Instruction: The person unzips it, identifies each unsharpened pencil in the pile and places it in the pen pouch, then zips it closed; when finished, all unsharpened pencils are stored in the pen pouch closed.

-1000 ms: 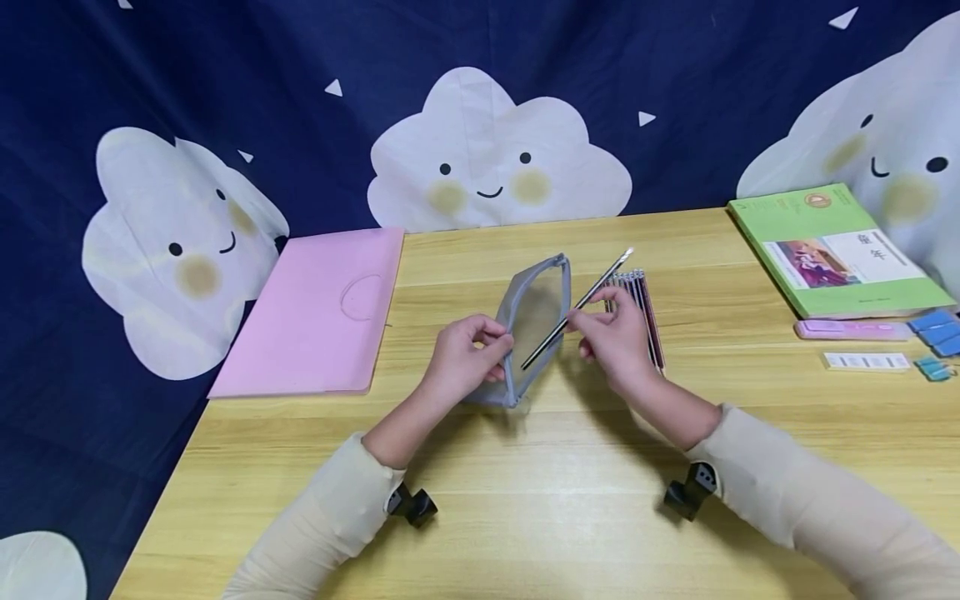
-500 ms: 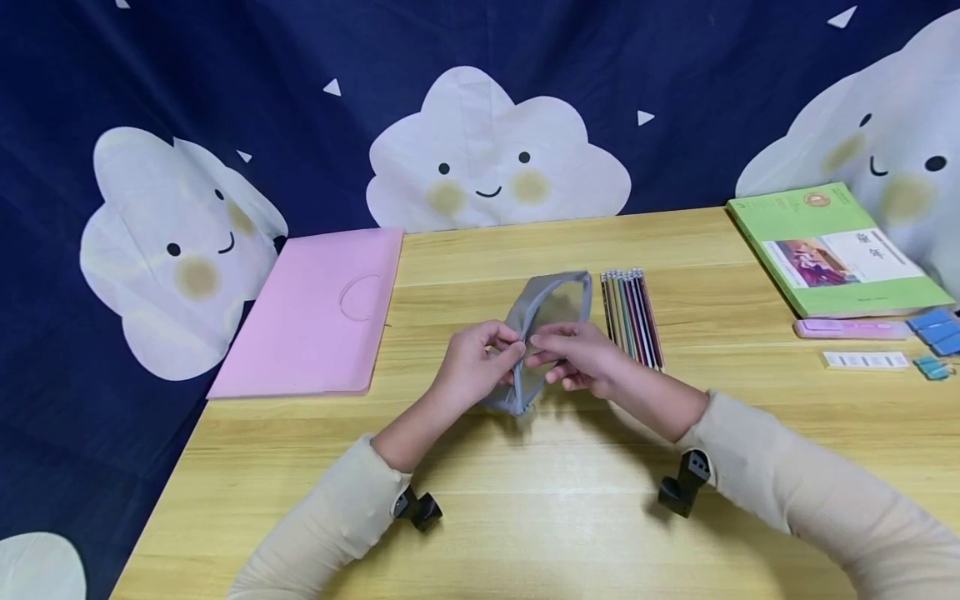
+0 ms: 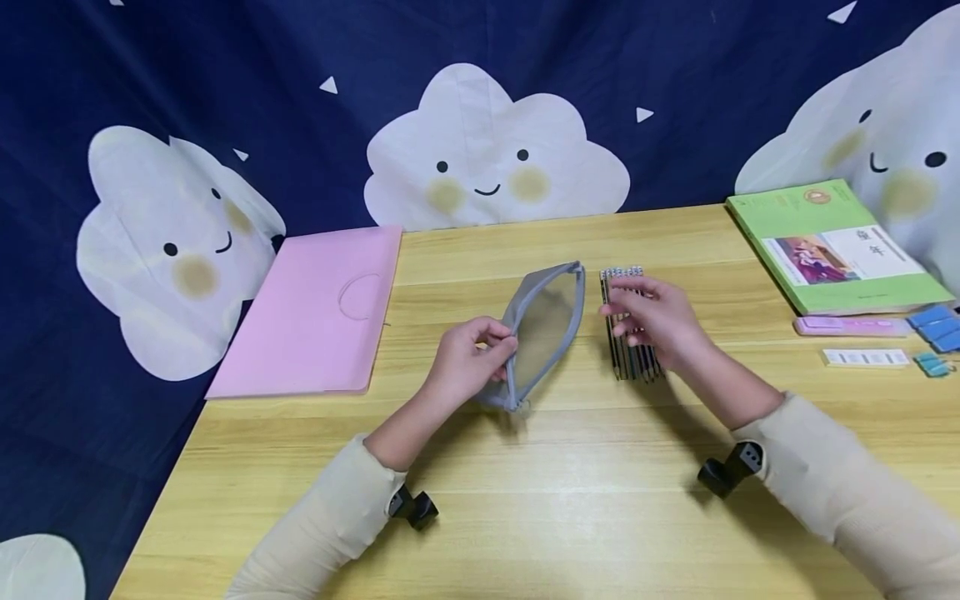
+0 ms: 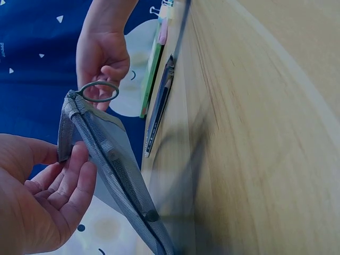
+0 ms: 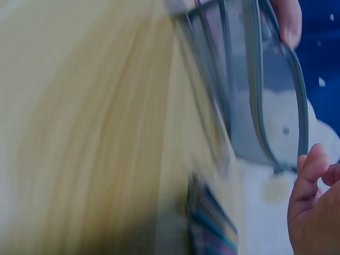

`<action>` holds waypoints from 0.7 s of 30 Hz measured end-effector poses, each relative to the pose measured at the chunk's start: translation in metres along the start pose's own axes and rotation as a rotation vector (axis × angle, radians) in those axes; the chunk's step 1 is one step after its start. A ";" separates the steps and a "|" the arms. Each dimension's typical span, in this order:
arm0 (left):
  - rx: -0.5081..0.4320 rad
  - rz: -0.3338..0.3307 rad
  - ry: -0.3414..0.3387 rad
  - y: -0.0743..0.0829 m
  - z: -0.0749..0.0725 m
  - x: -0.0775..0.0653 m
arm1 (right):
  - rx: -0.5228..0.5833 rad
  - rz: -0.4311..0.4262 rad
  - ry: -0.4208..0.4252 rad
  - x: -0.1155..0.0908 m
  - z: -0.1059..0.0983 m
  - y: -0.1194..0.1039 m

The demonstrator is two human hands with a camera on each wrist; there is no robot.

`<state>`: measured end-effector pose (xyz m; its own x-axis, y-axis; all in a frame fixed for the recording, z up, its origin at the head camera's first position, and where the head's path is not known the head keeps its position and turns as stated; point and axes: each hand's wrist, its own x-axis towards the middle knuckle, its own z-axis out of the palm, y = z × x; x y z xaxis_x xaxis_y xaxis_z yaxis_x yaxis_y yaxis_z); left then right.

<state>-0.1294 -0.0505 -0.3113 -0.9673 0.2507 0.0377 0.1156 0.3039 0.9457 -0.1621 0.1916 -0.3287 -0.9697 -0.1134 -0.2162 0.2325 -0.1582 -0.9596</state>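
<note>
My left hand [image 3: 472, 354] pinches the near left edge of a grey mesh zip pouch [image 3: 531, 362]. The pouch stands tilted on the table with its mouth spread toward the right. A metal ring [image 4: 100, 91] hangs at its zip end in the left wrist view. Over a row of several pencils [image 3: 621, 360] hovers my right hand [image 3: 660, 321], fingers loosely bent and holding nothing visible. The pencils lie side by side just right of the pouch, eraser ends away from me; the hand hides part of them. In the right wrist view these pencils [image 5: 210, 220] are blurred.
A pink folder [image 3: 315, 312] lies at the left. On the right are a green book [image 3: 780, 221], a pink highlighter [image 3: 851, 327], a white eraser-like block [image 3: 866, 358], a blue object [image 3: 937, 329] and teal binder clips [image 3: 933, 365]. A cloud-patterned curtain [image 3: 675, 50] hangs behind the table.
My right hand brought a pencil to the pouch mouth, then drew back rightward over the pencil row without it. My left hand keeps its grip on the pouch, which shifted slightly.
</note>
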 end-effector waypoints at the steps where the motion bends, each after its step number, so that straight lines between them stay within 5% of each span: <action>1: -0.002 -0.004 0.001 0.000 0.000 0.000 | -0.012 -0.003 0.022 0.000 -0.006 -0.001; 10: -0.007 -0.014 0.014 -0.001 -0.001 0.000 | -0.242 0.106 0.086 0.006 -0.039 0.001; 21: -0.007 -0.016 0.015 0.000 0.000 0.000 | -0.303 0.119 0.066 0.013 -0.040 0.010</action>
<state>-0.1294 -0.0509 -0.3113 -0.9724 0.2318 0.0269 0.0981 0.3015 0.9484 -0.1748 0.2274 -0.3484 -0.9422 -0.0478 -0.3316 0.3212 0.1525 -0.9346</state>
